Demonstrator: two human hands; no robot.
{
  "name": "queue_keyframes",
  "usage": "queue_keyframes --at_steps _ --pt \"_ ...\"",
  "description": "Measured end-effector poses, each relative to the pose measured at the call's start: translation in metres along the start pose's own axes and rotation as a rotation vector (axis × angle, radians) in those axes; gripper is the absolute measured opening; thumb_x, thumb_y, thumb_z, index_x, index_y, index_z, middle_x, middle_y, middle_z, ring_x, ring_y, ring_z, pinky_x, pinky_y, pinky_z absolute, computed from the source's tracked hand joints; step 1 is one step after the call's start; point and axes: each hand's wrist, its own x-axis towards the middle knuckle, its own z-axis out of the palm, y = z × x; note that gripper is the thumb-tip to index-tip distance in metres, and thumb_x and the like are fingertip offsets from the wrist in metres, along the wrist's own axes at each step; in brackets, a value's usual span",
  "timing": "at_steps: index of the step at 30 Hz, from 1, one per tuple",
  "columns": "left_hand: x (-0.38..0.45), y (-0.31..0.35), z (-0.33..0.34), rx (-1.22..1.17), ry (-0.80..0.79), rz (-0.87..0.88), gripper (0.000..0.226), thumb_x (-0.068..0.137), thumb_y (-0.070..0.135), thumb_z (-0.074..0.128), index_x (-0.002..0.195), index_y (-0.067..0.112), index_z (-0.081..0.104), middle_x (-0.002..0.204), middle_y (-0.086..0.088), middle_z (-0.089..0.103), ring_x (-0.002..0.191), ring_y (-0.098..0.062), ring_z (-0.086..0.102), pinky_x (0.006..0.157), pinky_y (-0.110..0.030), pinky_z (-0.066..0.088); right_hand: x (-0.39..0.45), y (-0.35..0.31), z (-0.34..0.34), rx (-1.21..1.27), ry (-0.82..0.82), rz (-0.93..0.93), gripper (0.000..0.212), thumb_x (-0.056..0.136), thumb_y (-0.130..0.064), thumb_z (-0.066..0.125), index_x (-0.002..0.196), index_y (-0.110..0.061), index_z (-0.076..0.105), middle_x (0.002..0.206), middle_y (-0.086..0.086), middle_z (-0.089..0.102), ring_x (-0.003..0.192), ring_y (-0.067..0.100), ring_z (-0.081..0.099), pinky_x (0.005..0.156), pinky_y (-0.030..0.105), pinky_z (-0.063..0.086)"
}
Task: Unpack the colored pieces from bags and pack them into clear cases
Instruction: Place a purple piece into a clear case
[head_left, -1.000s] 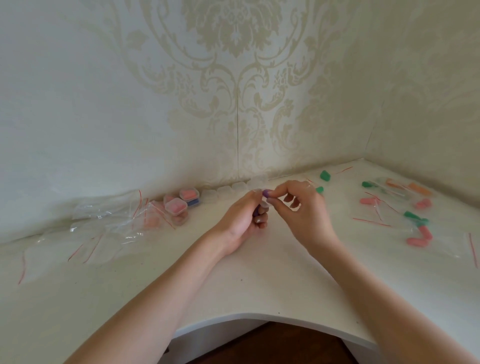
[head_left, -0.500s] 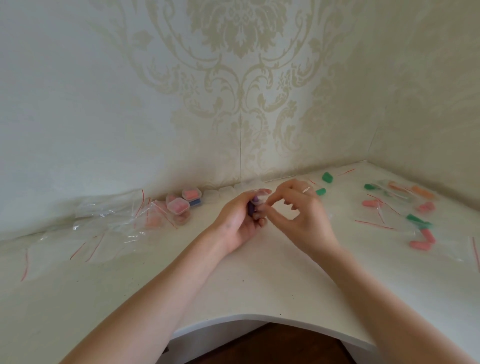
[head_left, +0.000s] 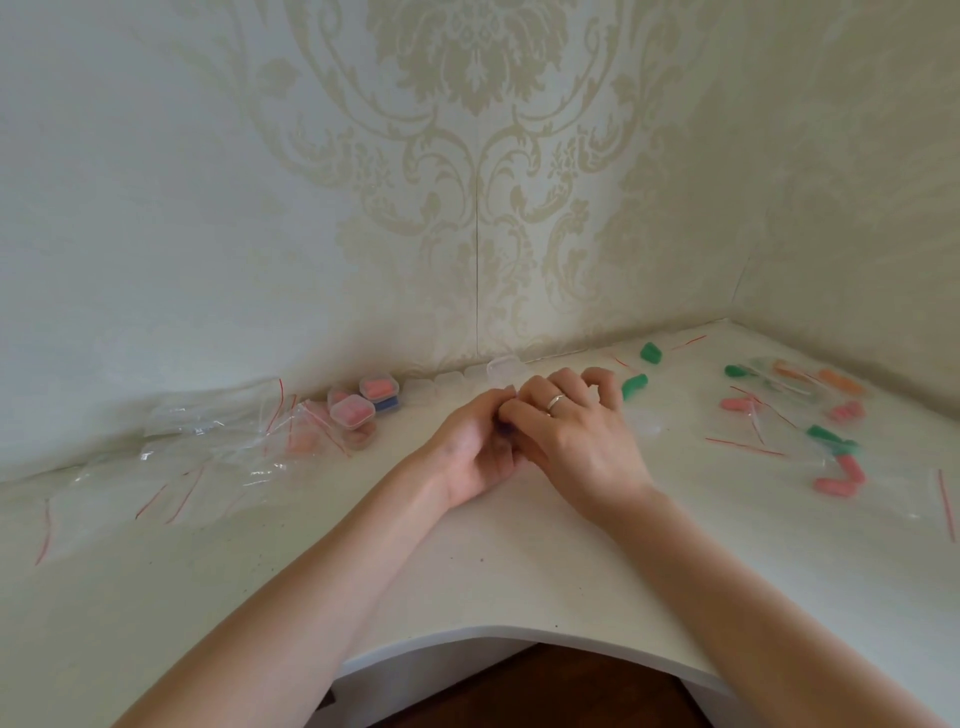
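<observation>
White corner desk (head_left: 467, 561), matte, curved near edge, set against patterned wallpaper. Left hand (head_left: 470, 452) and right hand (head_left: 576, 436) meet at centre, fingers curled together; the contents of the grip are hidden, so neither the item nor its axis can be told. Filled cases (head_left: 358, 402) lie far left beside crumpled clear bags (head_left: 218, 447). Green pieces (head_left: 635, 385) lie just right of the hands; bagged pieces (head_left: 831, 457) occupy the right. Bare desk lies near.
</observation>
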Motion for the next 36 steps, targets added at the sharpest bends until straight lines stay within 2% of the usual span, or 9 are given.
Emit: queue_keyframes --at_steps 3,6,10,13,18,22,28,33,36 --pt "-0.002 0.003 0.000 0.016 -0.039 0.018 0.027 0.097 0.009 0.035 0.078 0.008 0.054 0.063 -0.001 0.058 0.055 -0.013 0.060 0.056 -0.024 0.051 0.003 -0.001 -0.003 0.276 0.008 0.130 0.004 0.083 -0.022 0.063 0.085 -0.021 0.066 0.083 -0.007 0.061 0.080 0.017 0.052 0.076 0.028 0.035" --pt "-0.003 0.005 0.000 0.054 -0.070 0.056 0.021 0.095 0.008 0.039 0.078 0.006 0.052 0.086 -0.008 0.072 0.078 -0.022 0.070 0.079 -0.032 0.056 0.006 0.002 -0.013 0.703 0.073 0.545 0.012 0.085 -0.011 0.064 0.093 -0.019 0.066 0.083 -0.012 0.064 0.081 0.002 0.055 0.073 0.012 0.041" --pt "-0.002 0.002 0.003 0.135 -0.030 0.087 0.036 0.100 0.010 0.034 0.065 0.011 0.042 0.088 -0.012 0.072 0.081 -0.024 0.072 0.079 -0.031 0.056 0.008 0.010 -0.017 1.011 0.063 0.821 0.026 0.085 -0.001 0.061 0.096 -0.024 0.065 0.080 -0.002 0.070 0.077 0.018 0.067 0.071 0.030 0.055" --pt "-0.003 -0.001 0.003 0.197 -0.026 0.111 0.037 0.102 0.014 0.036 0.066 0.009 0.045 0.086 -0.010 0.067 0.080 -0.024 0.071 0.074 -0.031 0.058 0.008 0.010 -0.013 0.965 0.017 0.815 0.016 0.082 -0.003 0.066 0.084 -0.019 0.066 0.073 -0.008 0.069 0.073 0.016 0.064 0.065 0.029 0.049" --pt "-0.005 -0.001 0.003 0.223 -0.055 0.142 0.033 0.102 0.012 0.036 0.072 0.006 0.049 0.083 -0.012 0.062 0.084 -0.025 0.069 0.080 -0.034 0.058 0.005 0.013 -0.008 0.814 -0.054 0.789 0.010 0.080 -0.013 0.073 0.078 -0.022 0.071 0.080 -0.013 0.058 0.068 -0.002 0.046 0.063 0.009 0.036" --pt "-0.006 -0.002 0.005 0.226 -0.041 0.156 0.026 0.103 0.013 0.036 0.082 0.004 0.048 0.073 -0.010 0.063 0.073 -0.019 0.069 0.078 -0.033 0.059 0.004 0.015 -0.005 0.744 -0.133 0.769 0.008 0.081 -0.017 0.072 0.080 -0.025 0.072 0.087 -0.007 0.056 0.070 0.002 0.045 0.065 0.005 0.035" --pt "-0.002 -0.003 0.003 0.190 -0.053 0.170 0.010 0.101 0.010 0.041 0.097 0.004 0.048 0.070 -0.007 0.066 0.074 -0.017 0.070 0.073 -0.027 0.059 0.005 0.016 -0.004 0.754 -0.139 0.790 0.008 0.084 -0.016 0.068 0.078 -0.021 0.070 0.090 -0.003 0.056 0.071 0.003 0.046 0.065 0.005 0.035" --pt "0.000 -0.004 0.002 0.170 -0.044 0.146 0.020 0.103 0.017 0.038 0.101 0.000 0.049 0.084 -0.015 0.059 0.079 -0.021 0.067 0.073 -0.028 0.058 0.003 0.015 -0.003 0.716 -0.116 0.767 0.019 0.080 -0.012 0.073 0.083 -0.026 0.060 0.092 -0.008 0.052 0.070 0.003 0.045 0.066 0.005 0.035" --pt "-0.003 -0.001 0.003 0.090 -0.050 0.076 0.035 0.104 0.029 0.032 0.101 0.000 0.051 0.079 -0.016 0.065 0.074 -0.023 0.069 0.077 -0.033 0.059 0.005 0.014 -0.005 0.811 -0.078 0.818 0.024 0.085 -0.014 0.067 0.101 -0.028 0.057 0.108 -0.013 0.057 0.086 0.002 0.051 0.068 0.005 0.037"
